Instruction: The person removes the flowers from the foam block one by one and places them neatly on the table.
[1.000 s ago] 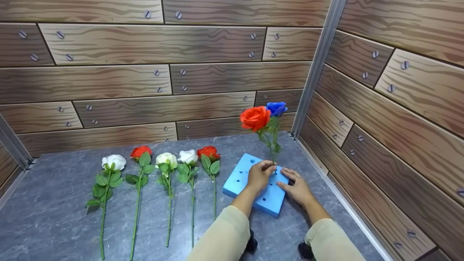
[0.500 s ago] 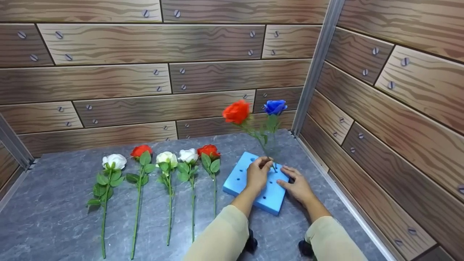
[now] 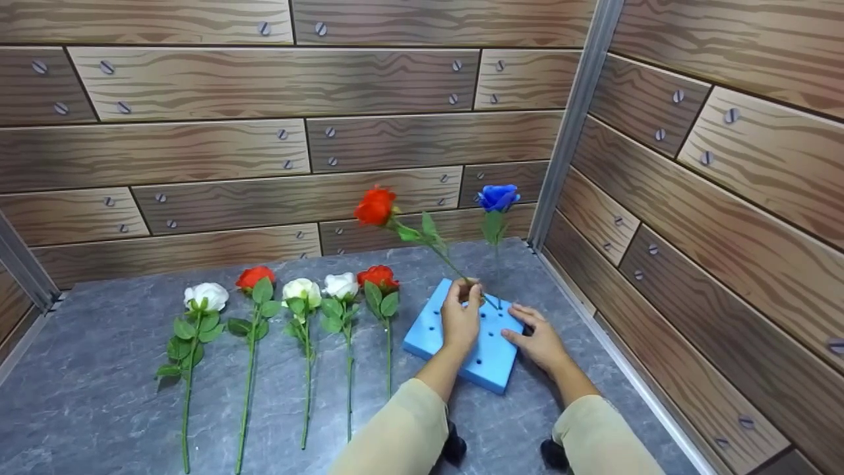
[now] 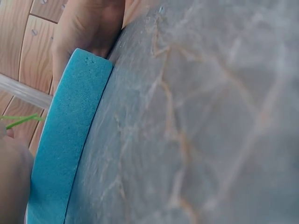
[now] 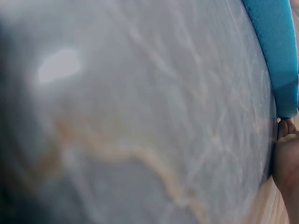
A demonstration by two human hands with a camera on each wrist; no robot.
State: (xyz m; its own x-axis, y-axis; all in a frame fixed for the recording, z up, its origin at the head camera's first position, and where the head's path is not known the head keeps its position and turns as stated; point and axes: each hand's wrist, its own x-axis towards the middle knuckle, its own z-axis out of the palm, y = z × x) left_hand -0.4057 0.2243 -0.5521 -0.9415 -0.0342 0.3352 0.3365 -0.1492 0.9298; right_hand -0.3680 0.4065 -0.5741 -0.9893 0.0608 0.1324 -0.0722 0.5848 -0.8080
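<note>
My left hand pinches the stem of a red rose above the blue foam block. The rose leans far to the left, and its stem's lower end is close to the block's top near the right back corner; whether it sits in a hole I cannot tell. Beside it a blue rose stands upright in the block. My right hand rests on the block's right edge, thumb and fingers spread. In the left wrist view, a bit of green stem shows over the block's side.
Left of the block, several roses lie in a row on the grey marbled table: a white rose, a red rose, a cream rose, another white rose and another red rose. Wood-patterned walls enclose the back and right.
The held red rose has tilted from nearly upright beside the blue rose to far left. My left hand has shifted slightly left with its stem. My right hand has stayed on the block.
</note>
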